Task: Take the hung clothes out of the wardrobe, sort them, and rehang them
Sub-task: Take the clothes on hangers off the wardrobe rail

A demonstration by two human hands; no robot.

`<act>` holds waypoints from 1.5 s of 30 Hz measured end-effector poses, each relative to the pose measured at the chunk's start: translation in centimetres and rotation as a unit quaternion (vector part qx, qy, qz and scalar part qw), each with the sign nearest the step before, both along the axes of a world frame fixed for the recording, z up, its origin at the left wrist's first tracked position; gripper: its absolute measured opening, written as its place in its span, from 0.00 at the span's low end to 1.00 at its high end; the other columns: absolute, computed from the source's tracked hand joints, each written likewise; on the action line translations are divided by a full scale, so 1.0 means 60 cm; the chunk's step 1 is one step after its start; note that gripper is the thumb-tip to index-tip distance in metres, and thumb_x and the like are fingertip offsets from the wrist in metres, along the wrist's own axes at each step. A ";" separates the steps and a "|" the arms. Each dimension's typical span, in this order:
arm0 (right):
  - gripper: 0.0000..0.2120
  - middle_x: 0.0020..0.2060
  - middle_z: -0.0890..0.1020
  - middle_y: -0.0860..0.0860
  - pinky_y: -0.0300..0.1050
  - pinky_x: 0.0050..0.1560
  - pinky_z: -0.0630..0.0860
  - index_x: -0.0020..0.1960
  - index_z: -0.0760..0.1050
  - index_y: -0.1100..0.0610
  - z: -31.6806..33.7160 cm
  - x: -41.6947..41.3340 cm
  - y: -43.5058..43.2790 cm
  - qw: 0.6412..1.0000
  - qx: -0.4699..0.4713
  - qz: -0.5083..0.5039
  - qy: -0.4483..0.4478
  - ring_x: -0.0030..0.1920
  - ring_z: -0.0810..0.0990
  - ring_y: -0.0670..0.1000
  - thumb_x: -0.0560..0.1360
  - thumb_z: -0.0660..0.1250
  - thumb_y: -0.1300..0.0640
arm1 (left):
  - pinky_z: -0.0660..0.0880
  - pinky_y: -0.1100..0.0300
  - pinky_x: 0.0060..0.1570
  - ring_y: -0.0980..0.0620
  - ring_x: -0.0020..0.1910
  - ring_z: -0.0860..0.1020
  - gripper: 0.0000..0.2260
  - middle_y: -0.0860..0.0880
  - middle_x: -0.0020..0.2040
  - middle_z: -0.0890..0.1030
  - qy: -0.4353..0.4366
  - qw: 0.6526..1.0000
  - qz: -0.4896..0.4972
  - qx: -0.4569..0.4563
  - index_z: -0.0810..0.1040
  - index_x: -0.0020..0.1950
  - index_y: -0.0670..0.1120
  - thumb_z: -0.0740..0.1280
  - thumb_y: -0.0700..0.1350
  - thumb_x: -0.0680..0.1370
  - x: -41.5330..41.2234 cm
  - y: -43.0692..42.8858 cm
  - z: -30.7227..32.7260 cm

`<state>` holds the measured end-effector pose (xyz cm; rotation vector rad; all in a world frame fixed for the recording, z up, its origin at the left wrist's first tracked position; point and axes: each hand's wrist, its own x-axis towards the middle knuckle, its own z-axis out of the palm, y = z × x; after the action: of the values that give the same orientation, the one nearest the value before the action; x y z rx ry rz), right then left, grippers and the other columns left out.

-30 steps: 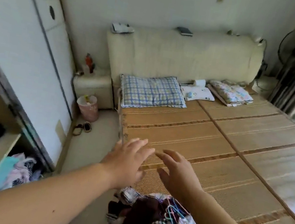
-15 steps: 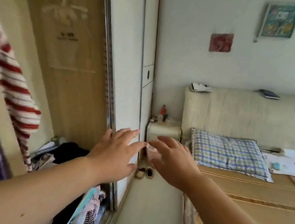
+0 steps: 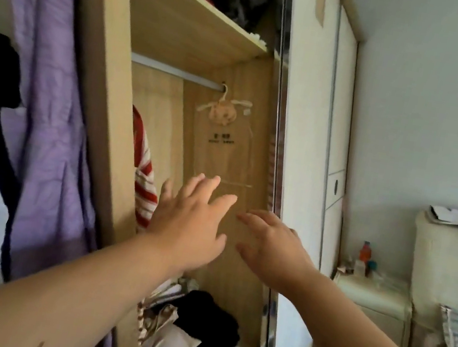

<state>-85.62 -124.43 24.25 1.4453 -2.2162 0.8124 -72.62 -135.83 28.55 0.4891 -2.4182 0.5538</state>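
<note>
A: Hands?
B: Left hand [image 3: 191, 227] & right hand [image 3: 272, 250] both spread open, holding nothing, reaching into the wardrobe [image 3: 99, 91].
A: What's left?
B: Red-white striped top [image 3: 141, 183] hangs just left of left hand; clear hanging pouch [image 3: 226, 145] above fingertips on the rail [image 3: 175, 72]. Purple garment [image 3: 50, 113] further left. Rehanging not begun, I'd say.

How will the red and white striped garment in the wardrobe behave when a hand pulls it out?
The striped garment hangs in soft folds, so it is probably floppy and light. It looks like knit cloth, so likely not slippery. Its hanger is hidden and might catch on the rail.
</note>
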 end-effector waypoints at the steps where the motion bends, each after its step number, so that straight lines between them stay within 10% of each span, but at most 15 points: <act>1: 0.26 0.69 0.67 0.45 0.56 0.66 0.68 0.71 0.61 0.40 0.012 -0.007 -0.020 1.000 -0.006 0.020 0.000 0.67 0.69 0.50 0.75 0.63 0.43 | 0.48 0.35 0.69 0.46 0.76 0.48 0.29 0.51 0.78 0.52 0.011 1.000 0.021 -0.015 0.56 0.73 0.61 0.61 0.61 0.74 -0.003 -0.008 0.021; 10: 0.25 0.68 0.67 0.43 0.56 0.65 0.70 0.71 0.60 0.39 0.143 -0.088 -0.178 0.977 -0.043 0.204 0.036 0.64 0.72 0.49 0.76 0.63 0.44 | 0.47 0.37 0.66 0.44 0.75 0.56 0.17 0.45 0.73 0.66 0.105 0.932 0.250 -0.241 0.77 0.59 0.54 0.65 0.54 0.71 0.023 -0.076 0.214; 23: 0.24 0.67 0.73 0.53 0.45 0.62 0.69 0.71 0.67 0.53 0.335 -0.027 -0.431 0.935 -0.083 0.344 -0.032 0.64 0.73 0.54 0.77 0.61 0.47 | 0.54 0.38 0.68 0.42 0.73 0.64 0.14 0.43 0.68 0.74 0.164 0.875 0.350 -0.291 0.80 0.55 0.50 0.66 0.47 0.70 0.020 -0.085 0.317; 30: 0.17 0.57 0.79 0.57 0.44 0.50 0.71 0.61 0.73 0.60 0.378 0.008 -0.508 0.924 -0.085 0.351 -0.123 0.57 0.77 0.57 0.76 0.62 0.52 | 0.56 0.37 0.68 0.43 0.71 0.67 0.11 0.45 0.64 0.77 0.155 0.873 0.355 -0.296 0.82 0.50 0.52 0.64 0.48 0.70 0.021 -0.090 0.313; 35: 0.14 0.41 0.78 0.56 0.43 0.40 0.68 0.35 0.64 0.56 0.401 0.006 -0.545 0.955 -0.032 0.279 -0.094 0.42 0.75 0.55 0.76 0.64 0.54 | 0.57 0.37 0.67 0.43 0.71 0.67 0.09 0.46 0.63 0.78 0.145 0.873 0.363 -0.293 0.82 0.49 0.53 0.66 0.49 0.70 0.021 -0.087 0.313; 40: 0.11 0.33 0.73 0.51 0.43 0.38 0.70 0.34 0.65 0.55 0.420 -0.015 -0.551 0.967 -0.056 0.228 -0.095 0.40 0.75 0.55 0.74 0.63 0.61 | 0.60 0.36 0.65 0.42 0.68 0.70 0.07 0.45 0.60 0.79 0.148 0.875 0.355 -0.294 0.82 0.46 0.52 0.67 0.49 0.70 0.020 -0.085 0.314; 45: 0.19 0.39 0.81 0.55 0.42 0.37 0.72 0.37 0.71 0.56 0.436 -0.041 -0.536 0.965 -0.103 0.222 -0.093 0.39 0.77 0.56 0.71 0.67 0.40 | 0.62 0.36 0.65 0.43 0.68 0.70 0.10 0.46 0.59 0.79 0.151 0.876 0.354 -0.289 0.82 0.46 0.52 0.62 0.50 0.70 0.019 -0.084 0.315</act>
<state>-88.10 -156.56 50.39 1.8485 -1.8762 1.3288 -71.48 -140.89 47.44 1.0949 -1.6019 1.3407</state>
